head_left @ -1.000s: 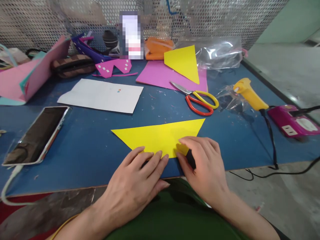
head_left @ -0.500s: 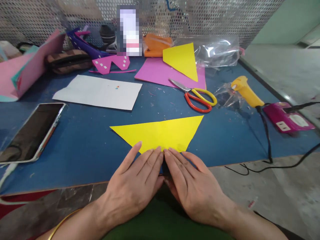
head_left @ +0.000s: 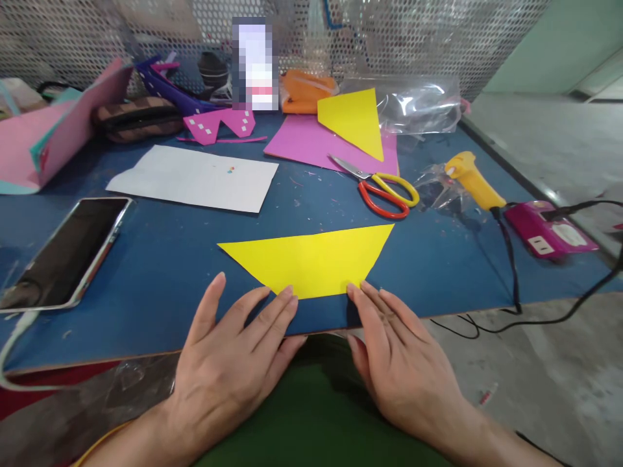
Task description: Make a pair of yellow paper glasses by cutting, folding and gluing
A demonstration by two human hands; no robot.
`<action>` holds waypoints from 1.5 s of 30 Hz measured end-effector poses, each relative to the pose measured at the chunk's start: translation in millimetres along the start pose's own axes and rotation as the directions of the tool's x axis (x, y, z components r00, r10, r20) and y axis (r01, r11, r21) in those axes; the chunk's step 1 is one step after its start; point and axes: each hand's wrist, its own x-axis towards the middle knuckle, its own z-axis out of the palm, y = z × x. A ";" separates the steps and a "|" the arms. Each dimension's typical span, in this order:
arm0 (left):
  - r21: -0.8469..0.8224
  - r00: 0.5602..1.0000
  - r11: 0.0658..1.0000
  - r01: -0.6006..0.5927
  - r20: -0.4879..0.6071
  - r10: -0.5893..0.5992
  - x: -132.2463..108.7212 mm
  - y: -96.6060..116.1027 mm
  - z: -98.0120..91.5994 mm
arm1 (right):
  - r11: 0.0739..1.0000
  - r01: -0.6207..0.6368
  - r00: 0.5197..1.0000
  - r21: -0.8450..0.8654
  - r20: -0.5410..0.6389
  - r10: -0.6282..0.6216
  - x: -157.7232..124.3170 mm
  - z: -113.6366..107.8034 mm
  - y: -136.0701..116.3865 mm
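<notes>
Paper [head_left: 311,259], yellow and four-sided, lies flat on the worktop [head_left: 170,253], its longest edge turned away from the person. At the paper's near left corner, the left hand [head_left: 233,370] rests palm down, fingers apart, gripping nothing. At its near right corner, the right hand [head_left: 406,370] touches down, fingers side by side, thumb apart, likewise unclenched. Beyond the paper lie scissors [head_left: 364,174] and a purple sheet [head_left: 302,143]. Left of the paper is a phone [head_left: 73,253]; right of it, farther back, a yellow glue gun [head_left: 479,185].
</notes>
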 end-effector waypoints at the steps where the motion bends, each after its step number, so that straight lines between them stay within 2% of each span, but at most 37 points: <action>1: -0.001 1.000 1.000 0.003 0.002 -0.003 -1.9 -1.0 -0.7 | 1.000 -0.011 1.000 -0.003 0.004 0.011 -1.6 -0.6 0.4; 8: -0.013 0.998 1.000 0.022 -0.059 -0.023 -6.3 2.1 3.5 | 0.999 -0.035 0.999 -0.009 -0.006 0.035 -1.8 2.2 -2.4; 13: -0.068 0.990 0.988 -0.140 0.001 0.140 4.1 6.1 16.7 | 0.999 -0.039 0.999 0.004 -0.006 0.039 -0.6 2.6 -3.7; 16: -0.074 0.992 0.989 -0.127 0.011 0.128 7.8 6.5 20.5 | 0.990 -0.138 0.990 0.030 -0.017 0.139 -4.7 -1.7 -1.3; 19: -0.085 0.995 0.991 -0.103 0.006 0.104 8.5 6.5 20.9 | 0.974 -0.223 0.969 0.047 -0.098 0.227 -6.1 -6.7 1.9; 21: -0.096 0.995 0.990 -0.101 -0.006 0.101 8.2 6.3 21.5 | 0.984 -0.142 0.982 0.106 -0.109 0.153 -2.1 -6.7 2.2; 24: -0.111 0.995 0.989 -0.096 -0.002 0.096 6.5 5.5 24.1 | 0.973 0.040 0.999 0.225 -0.038 -0.032 9.0 1.4 -1.7; 26: -0.115 0.996 0.989 -0.090 0.008 0.091 4.1 4.7 26.2 | 0.967 0.069 0.997 0.246 -0.001 -0.071 14.9 9.1 -5.8; 30: -0.107 0.997 0.992 -0.064 -0.039 0.060 -1.6 3.7 27.5 | 0.983 0.046 0.999 0.177 0.017 -0.049 16.4 16.3 -10.6; 34: -0.081 0.997 0.997 0.014 -0.073 -0.020 -4.9 2.4 23.2 | 0.991 0.059 0.997 0.117 0.041 -0.064 12.5 10.4 -7.0; 39: 0.009 0.998 1.000 -0.025 -0.064 0.025 -13.3 -6.0 16.4 | 0.996 0.010 0.999 0.094 0.038 -0.014 4.4 4.7 2.1; 43: 0.037 0.999 0.999 0.007 -0.050 -0.005 -23.2 -15.2 14.0 | 0.995 -0.040 0.998 0.093 0.041 0.036 -5.7 3.6 6.4; 45: 0.046 0.998 0.998 -0.037 -0.051 0.040 -26.6 -19.0 13.4 | 0.994 -0.061 0.998 0.090 0.038 0.058 -8.9 3.3 7.1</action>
